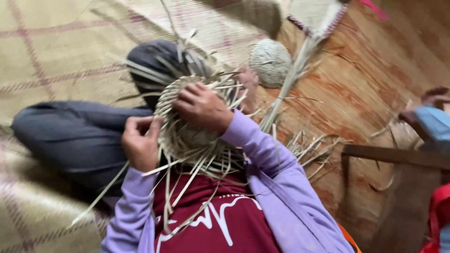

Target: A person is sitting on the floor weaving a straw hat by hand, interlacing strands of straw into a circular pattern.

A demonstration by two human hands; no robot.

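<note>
Nearest the camera, one maroon top (pixel 220 225) with a white zigzag line shows under two lilac sleeves (pixel 262 154). Just beyond it, one half-woven straw basket (pixel 187 126) sits over the person's lap, round and pale, with many loose strips (pixel 187 182) trailing down from its rim onto the chest and out to the side; they are too many and too blurred to count. The left hand (pixel 139 140) is at the basket's left edge, its fingers curled around a few strips there, pinching them. The right hand (pixel 201 107) lies spread over the top of the basket, palm down, fingers bent and pressing on the weave; whether it clasps a strip beneath I cannot tell. Past the basket one dark-trousered knee (pixel 154 61) rises, with the other leg (pixel 75 136) stretched to the left over one checked woven mat (pixel 56 51). Farther on, one finished round woven piece (pixel 270 62) rests where the mat meets the reddish-brown floor (pixel 370 84), with one bundle of long straw stalks (pixel 286 89) leaning beside it and scattered strips (pixel 314 145) lying near. At the far right edge, one other person's hand (pixel 433 96) and blue sleeve (pixel 436 122) show.
</note>
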